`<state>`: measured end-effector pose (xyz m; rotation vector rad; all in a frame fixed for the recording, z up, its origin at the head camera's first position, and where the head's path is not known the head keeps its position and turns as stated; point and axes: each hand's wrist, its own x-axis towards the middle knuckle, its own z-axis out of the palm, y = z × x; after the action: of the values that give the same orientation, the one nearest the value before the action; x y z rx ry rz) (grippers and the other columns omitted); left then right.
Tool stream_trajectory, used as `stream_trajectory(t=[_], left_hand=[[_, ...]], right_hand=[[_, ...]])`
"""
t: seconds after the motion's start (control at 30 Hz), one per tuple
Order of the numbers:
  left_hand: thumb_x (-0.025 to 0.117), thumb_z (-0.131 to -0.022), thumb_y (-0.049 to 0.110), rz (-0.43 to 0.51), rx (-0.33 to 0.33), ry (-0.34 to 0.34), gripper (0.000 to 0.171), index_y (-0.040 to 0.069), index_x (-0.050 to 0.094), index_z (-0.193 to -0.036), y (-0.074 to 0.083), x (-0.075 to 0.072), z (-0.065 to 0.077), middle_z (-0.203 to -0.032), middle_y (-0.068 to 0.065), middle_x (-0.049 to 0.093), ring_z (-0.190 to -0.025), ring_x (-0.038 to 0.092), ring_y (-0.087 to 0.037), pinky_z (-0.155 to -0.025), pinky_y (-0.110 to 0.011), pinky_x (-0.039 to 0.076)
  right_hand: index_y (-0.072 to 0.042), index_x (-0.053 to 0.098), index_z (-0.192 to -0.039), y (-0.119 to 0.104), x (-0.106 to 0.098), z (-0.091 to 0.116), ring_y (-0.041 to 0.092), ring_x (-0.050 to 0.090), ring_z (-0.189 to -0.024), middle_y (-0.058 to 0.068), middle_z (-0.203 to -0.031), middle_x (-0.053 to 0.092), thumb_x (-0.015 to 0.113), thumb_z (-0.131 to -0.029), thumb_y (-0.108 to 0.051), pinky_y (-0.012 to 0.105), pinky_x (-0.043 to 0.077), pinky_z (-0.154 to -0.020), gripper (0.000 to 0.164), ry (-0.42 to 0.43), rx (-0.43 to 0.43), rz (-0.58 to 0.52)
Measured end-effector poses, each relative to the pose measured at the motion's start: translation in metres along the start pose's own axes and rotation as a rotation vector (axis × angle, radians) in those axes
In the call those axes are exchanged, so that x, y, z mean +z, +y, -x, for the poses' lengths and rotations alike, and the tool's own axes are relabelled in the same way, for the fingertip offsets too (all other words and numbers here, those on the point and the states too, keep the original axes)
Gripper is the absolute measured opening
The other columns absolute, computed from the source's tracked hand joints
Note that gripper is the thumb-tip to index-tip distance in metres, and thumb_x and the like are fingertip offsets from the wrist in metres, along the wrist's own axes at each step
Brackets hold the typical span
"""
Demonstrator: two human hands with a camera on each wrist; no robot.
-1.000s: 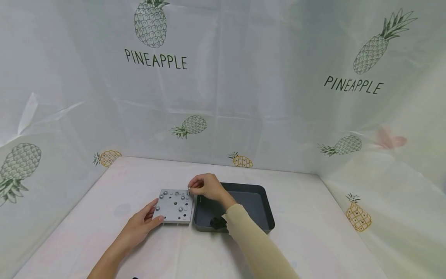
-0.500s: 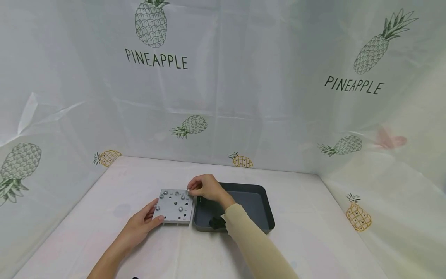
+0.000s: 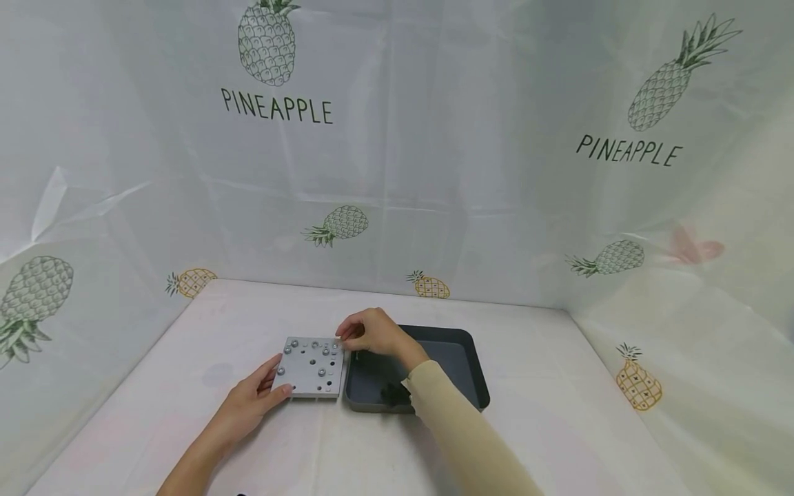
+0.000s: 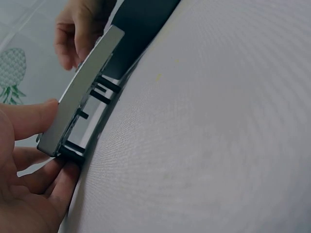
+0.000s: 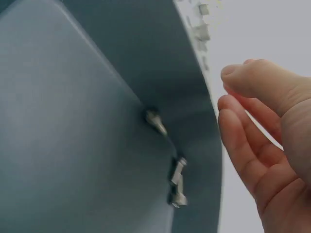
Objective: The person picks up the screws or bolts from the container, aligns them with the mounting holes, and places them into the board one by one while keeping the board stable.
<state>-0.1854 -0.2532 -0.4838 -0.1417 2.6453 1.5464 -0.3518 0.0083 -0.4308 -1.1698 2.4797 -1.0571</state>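
My left hand [image 3: 249, 405] grips the near left corner of a silver metal plate [image 3: 304, 379], thumb on top and fingers underneath. Several bolts [image 3: 322, 372] stand in the plate among open holes. In the left wrist view, bolt shanks [image 4: 102, 96] stick out below the plate [image 4: 80, 92], which is raised off the cloth on that side. My right hand [image 3: 378, 332] is over the plate's far right corner, beside a bolt head [image 3: 335, 346] there. Nothing shows between its thumb and fingers in the right wrist view, where the hand [image 5: 272, 131] has its fingertips parted.
A dark grey tray [image 3: 480, 375] stands right against the plate's right side. Loose bolts [image 5: 178, 182] lie along its inner edge. White cloth [image 3: 236, 310] covers the table, and a pineapple-print curtain [image 3: 459, 207] rises behind and at both sides.
My right hand has let go of a bolt, which now sits in the plate's far right corner, and has drawn slightly right. The left hand and plate have stayed still.
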Motion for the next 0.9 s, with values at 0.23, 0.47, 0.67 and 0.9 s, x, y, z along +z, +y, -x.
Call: stream_trajectory(t=[0.23, 0.47, 0.67, 0.9], left_hand=[[0.072, -0.101, 0.048, 0.011, -0.004, -0.004, 0.091, 0.009, 0.027, -0.169, 0.001, -0.001, 0.0, -0.163, -0.031, 0.04, -0.148, 0.045, -0.045, -0.123, -0.056, 0.039], [0.071, -0.1, 0.05, 0.0, -0.009, -0.002, 0.091, 0.01, 0.026, -0.169, -0.003, -0.001, 0.0, -0.163, -0.03, 0.04, -0.148, 0.045, -0.045, -0.123, -0.056, 0.04], [0.072, -0.1, 0.05, 0.018, -0.018, -0.008, 0.092, 0.011, 0.026, -0.17, -0.004, -0.001, -0.001, -0.164, -0.03, 0.038, -0.149, 0.043, -0.045, -0.124, -0.057, 0.038], [0.072, -0.1, 0.049, 0.012, -0.014, 0.001, 0.091, 0.011, 0.027, -0.169, -0.002, 0.001, -0.001, -0.163, -0.03, 0.041, -0.148, 0.045, -0.045, -0.123, -0.057, 0.04]], right_hand=[[-0.01, 0.08, -0.116, 0.001, -0.026, 0.016, 0.003, 0.068, -0.088, -0.003, -0.103, 0.078, 0.08, -0.094, -0.005, 0.02, 0.059, -0.081, 0.023, -0.055, 0.01, 0.105], [-0.009, 0.079, -0.122, 0.006, -0.036, 0.027, 0.016, 0.074, -0.104, 0.005, -0.121, 0.077, 0.079, -0.095, -0.001, 0.019, 0.059, -0.086, 0.029, -0.193, -0.013, 0.189], [-0.013, 0.078, -0.126, 0.009, -0.034, 0.023, 0.009, 0.068, -0.097, -0.001, -0.124, 0.075, 0.08, -0.095, -0.006, 0.018, 0.056, -0.083, 0.032, -0.261, -0.054, 0.319], [-0.015, 0.077, -0.129, 0.014, -0.031, 0.015, 0.009, 0.066, -0.091, -0.001, -0.123, 0.074, 0.081, -0.095, -0.006, 0.017, 0.054, -0.078, 0.035, -0.306, -0.074, 0.39]])
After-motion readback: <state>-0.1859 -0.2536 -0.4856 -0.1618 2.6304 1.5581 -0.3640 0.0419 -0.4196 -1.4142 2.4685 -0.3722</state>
